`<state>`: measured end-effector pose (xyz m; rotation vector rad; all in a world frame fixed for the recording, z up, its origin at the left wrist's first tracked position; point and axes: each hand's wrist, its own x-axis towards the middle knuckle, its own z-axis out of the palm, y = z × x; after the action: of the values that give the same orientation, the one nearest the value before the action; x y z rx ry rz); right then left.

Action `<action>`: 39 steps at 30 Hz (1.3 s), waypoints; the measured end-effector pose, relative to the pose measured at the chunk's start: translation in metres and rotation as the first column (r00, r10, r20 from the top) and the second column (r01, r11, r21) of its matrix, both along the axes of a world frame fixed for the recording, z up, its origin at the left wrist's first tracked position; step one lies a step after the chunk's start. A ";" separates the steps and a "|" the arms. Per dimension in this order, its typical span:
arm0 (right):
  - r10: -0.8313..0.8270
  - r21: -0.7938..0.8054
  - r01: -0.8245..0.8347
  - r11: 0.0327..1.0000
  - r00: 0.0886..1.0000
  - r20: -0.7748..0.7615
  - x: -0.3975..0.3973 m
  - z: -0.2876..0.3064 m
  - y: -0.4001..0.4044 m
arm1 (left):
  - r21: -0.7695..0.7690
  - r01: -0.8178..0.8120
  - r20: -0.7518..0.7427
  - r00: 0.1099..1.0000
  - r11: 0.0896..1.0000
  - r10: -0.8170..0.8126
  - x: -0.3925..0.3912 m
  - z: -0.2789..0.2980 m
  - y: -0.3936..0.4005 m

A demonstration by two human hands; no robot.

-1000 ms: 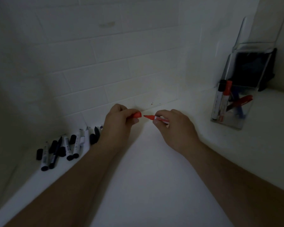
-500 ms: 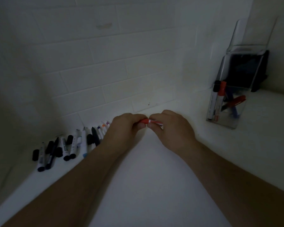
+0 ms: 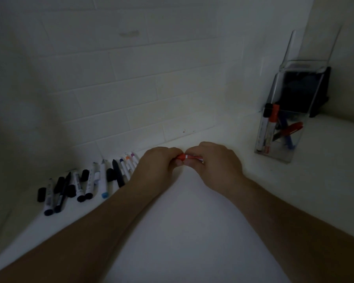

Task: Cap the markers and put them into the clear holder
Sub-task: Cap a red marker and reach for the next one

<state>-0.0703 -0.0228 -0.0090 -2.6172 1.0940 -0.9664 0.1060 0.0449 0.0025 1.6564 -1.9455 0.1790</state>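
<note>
My two hands meet over the white counter. My left hand [image 3: 157,166] pinches a red cap [image 3: 180,156], which sits on the end of a red-and-white marker [image 3: 193,157] gripped in my right hand [image 3: 215,162]. Most of the marker is hidden in my fingers. A row of loose markers and caps [image 3: 86,184] lies along the wall at the left. The clear holder [image 3: 278,135] stands at the right with several markers upright or leaning inside it.
A white tiled wall [image 3: 131,88] runs behind the counter [image 3: 182,231]. A dark object [image 3: 307,92] stands behind the clear holder in the right corner. The scene is dimly lit.
One second ago the red cap and the marker tip were apart. My hands have come together and the cap now sits on the marker's end.
</note>
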 end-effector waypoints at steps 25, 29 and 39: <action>-0.127 0.018 0.135 0.991 0.869 0.478 -0.058 0.111 -0.006 | -0.121 0.315 0.148 0.943 0.941 -0.297 -0.046 -0.013 0.007; -0.235 -0.122 0.315 0.941 0.870 0.434 -0.106 0.149 -0.016 | -0.115 0.354 0.167 0.928 0.928 -0.333 -0.046 -0.015 0.007; -0.496 -0.290 0.456 0.841 0.864 -0.081 -0.143 0.103 -0.043 | -0.121 0.375 0.128 0.924 0.919 -0.360 -0.045 -0.015 0.010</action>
<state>-0.2137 -0.0659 0.0943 -2.7113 1.8445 -1.0704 0.0611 0.0547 -0.0128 1.1829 -2.2262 0.2555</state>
